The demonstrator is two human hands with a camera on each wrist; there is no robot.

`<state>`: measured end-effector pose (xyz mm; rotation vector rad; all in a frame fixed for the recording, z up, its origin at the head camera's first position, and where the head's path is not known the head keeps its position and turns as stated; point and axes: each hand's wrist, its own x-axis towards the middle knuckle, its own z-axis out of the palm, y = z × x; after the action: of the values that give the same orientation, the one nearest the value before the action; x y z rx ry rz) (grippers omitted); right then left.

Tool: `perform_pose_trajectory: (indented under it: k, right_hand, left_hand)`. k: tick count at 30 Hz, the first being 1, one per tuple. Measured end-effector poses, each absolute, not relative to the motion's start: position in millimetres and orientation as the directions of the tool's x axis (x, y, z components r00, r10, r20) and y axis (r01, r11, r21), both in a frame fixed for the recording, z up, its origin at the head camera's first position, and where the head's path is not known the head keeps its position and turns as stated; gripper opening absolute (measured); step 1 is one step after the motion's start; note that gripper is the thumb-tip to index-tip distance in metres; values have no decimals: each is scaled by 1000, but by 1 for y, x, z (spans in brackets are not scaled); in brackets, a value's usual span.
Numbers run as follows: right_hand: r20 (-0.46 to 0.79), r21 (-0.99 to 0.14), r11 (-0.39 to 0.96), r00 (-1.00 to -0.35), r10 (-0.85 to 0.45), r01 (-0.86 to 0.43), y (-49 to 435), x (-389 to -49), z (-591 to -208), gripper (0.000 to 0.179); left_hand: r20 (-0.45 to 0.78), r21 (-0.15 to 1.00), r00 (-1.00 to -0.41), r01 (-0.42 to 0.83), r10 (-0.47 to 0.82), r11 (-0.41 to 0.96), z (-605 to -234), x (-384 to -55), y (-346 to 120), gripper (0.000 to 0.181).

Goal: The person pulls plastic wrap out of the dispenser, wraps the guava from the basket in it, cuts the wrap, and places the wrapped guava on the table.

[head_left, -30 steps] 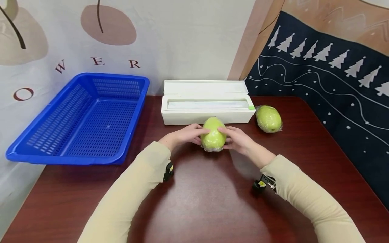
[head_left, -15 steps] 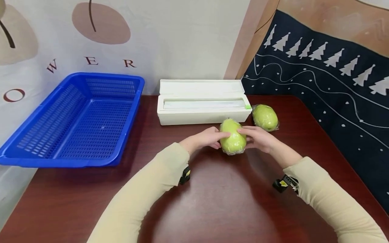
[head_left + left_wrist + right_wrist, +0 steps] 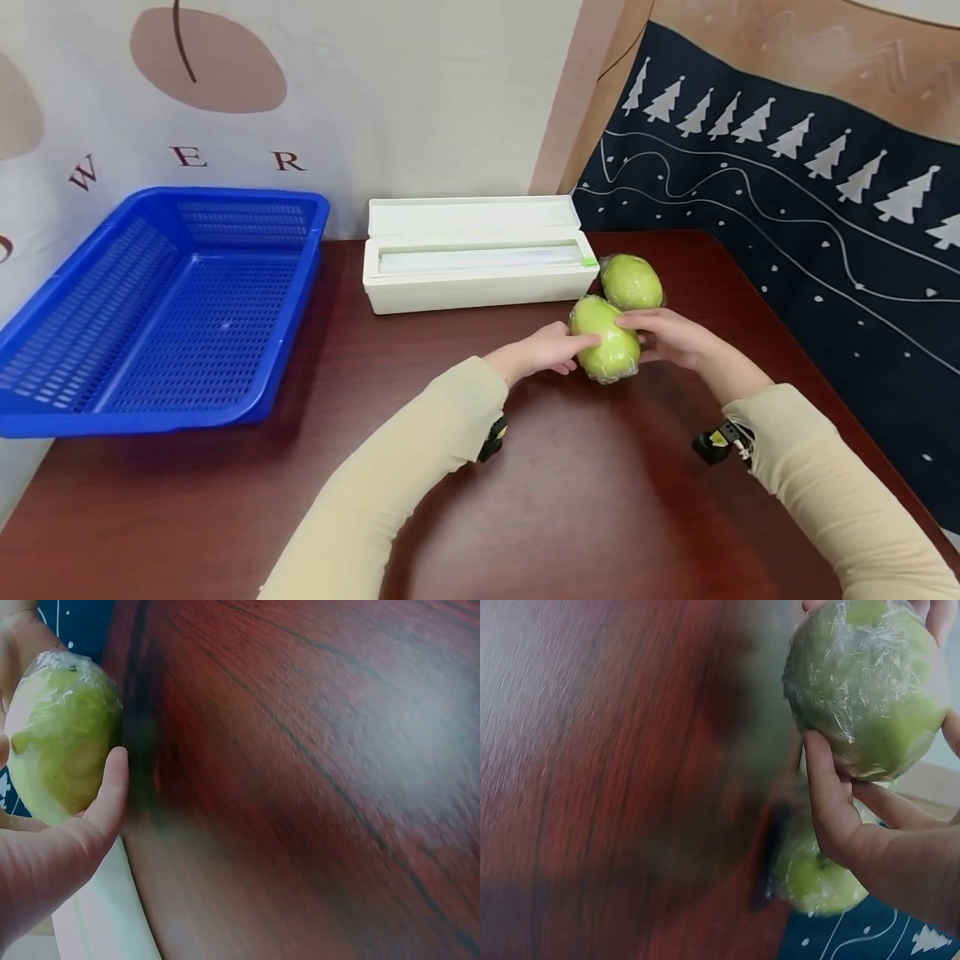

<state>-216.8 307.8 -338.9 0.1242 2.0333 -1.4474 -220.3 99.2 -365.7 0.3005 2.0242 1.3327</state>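
An oval green fruit (image 3: pixel 606 340) in clear plastic wrap is held between my two hands in the head view. My left hand (image 3: pixel 546 347) grips its left side, thumb across the front; the left wrist view shows the fingers on the fruit (image 3: pixel 66 742). From the right, my right hand (image 3: pixel 670 337) grips it with thumb and fingers. Crinkled film covers the fruit (image 3: pixel 866 690) in the right wrist view. Just behind it lies a second wrapped green fruit (image 3: pixel 633 282). Whether the held fruit touches the table is hard to tell.
A long white cling film box (image 3: pixel 472 287), lid raised, stands at the back, its right end close to both fruits. On the left sits a blue plastic basket (image 3: pixel 296 292). Dark red-brown wood forms the tabletop (image 3: pixel 555 508), backed by hanging cloths.
Both hands have carried the held fruit rightward, from in front of the white box to right beside the second fruit. The head view has turned somewhat to the right.
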Motion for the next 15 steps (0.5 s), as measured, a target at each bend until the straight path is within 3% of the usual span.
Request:
perform_pose_trajectory:
  k: [9, 15]
  right_hand:
    - [-528, -804, 444, -818, -228, 396, 307, -225, -344, 68]
    - [-507, -754, 547, -851, -135, 362, 301, -223, -341, 66]
  left_hand:
    - [-375, 842, -791, -72, 483, 535, -374, -220, 104, 38]
    - [-349, 828, -800, -20, 488, 560, -374, -219, 97, 48]
